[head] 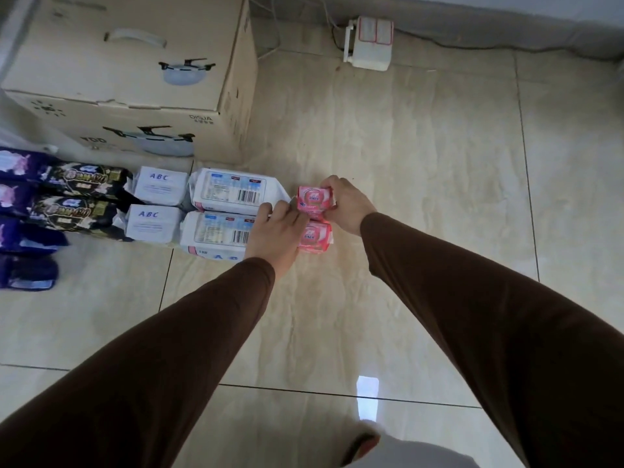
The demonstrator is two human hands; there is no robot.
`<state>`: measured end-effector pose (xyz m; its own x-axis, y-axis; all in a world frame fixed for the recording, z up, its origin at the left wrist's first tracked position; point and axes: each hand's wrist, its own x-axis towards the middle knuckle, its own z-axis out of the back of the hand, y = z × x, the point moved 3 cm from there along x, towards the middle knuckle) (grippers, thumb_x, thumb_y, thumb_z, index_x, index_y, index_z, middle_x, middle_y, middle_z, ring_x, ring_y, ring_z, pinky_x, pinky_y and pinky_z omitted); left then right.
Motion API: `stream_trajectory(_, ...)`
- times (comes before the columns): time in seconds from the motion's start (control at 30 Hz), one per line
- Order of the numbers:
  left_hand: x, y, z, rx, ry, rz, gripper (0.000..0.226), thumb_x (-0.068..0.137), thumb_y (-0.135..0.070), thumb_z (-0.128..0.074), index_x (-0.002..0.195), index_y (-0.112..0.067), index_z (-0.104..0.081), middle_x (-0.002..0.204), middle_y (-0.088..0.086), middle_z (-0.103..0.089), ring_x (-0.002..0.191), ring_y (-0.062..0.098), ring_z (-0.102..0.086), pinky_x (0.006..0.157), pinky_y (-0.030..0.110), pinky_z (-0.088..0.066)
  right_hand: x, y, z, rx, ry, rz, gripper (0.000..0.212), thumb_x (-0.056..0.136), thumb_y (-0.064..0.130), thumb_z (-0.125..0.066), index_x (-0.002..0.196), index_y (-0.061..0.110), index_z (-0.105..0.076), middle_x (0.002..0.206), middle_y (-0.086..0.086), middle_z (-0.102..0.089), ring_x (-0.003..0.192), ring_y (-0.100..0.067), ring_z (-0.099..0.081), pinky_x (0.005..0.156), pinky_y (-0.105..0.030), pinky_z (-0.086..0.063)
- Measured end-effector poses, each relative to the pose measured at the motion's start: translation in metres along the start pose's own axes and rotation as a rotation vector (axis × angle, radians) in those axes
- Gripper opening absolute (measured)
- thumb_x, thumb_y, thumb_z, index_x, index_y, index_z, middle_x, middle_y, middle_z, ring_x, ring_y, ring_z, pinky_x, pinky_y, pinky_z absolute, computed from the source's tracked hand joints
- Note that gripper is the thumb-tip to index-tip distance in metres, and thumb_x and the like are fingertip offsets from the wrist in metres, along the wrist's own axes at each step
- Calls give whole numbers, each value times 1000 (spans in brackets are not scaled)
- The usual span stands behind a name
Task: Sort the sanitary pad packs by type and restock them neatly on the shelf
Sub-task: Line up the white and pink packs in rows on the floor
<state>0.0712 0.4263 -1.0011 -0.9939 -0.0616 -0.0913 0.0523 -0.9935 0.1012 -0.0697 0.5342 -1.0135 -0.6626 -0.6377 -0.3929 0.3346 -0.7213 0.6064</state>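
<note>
Right hand (347, 204): fingers curled round the far pink pack (315, 199), gripping its right end and top edge. Left hand (278, 231): palm down, fingers bent over the left edges of both pink packs, fingertips pressing the seam between them; whether pinching or only pressing, hard to tell. Near pink pack (314, 238) flat on the floor (422, 163), touching the far one, both at the right end of the row.

Probably light, soft, squashy film wrap, a bit slick; best held across the short ends or pushed flat from the sides, not pinched by the loose crimped flaps. No breakage risk, only sliding askew on the glossy tile.

Both arms stretched forward and down, brown sleeves (202, 332) converging on the packs, wrists bent down.

Further left, touching the pink pair: two big white packs (229, 194), barcode side up. Then two small ABC packs (158, 185), then black packs (84, 179), then purple packs (20, 197) at the edge. Behind the row, a cardboard box (135, 72). Far back by the wall, a white device (369, 42) with cables. No shelf in view; sorting by type seemingly near done, restocking not yet.
</note>
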Motion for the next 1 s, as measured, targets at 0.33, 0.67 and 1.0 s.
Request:
stream_trajectory(0.33, 1, 0, -3, 19, -11, 40, 51, 82, -51, -60, 119, -17, -53, 121, 3, -50, 106, 26, -42, 89, 40, -33, -2, -2, 0, -3, -14, -6, 39, 90, 21, -64, 127, 16, -51, 116, -4, -55, 96, -20, -57, 79, -29, -45)
stream_trajectory(0.67, -3, 2, 4, -25, 6, 44, 59, 78, -54, -64, 122, -17, -52, 122, 3, -50, 107, 26, -42, 91, 41, -33, -15, 4, 3, -70, -17, -80, 59, 93, 26, -63, 146, 15, -38, 140, -11, -49, 116, -28, -58, 95, -33, -44)
stream_trajectory(1.0, -53, 40, 120, -249, 97, 158, 56, 87, -45, -62, 134, -18, -47, 133, 5, -48, 124, 29, -41, 99, 43, -35, -123, 88, 41, -69, -129, -189, 50, 90, 15, -58, 139, 16, -49, 141, -7, -47, 126, -28, -48, 104, -39, -43)
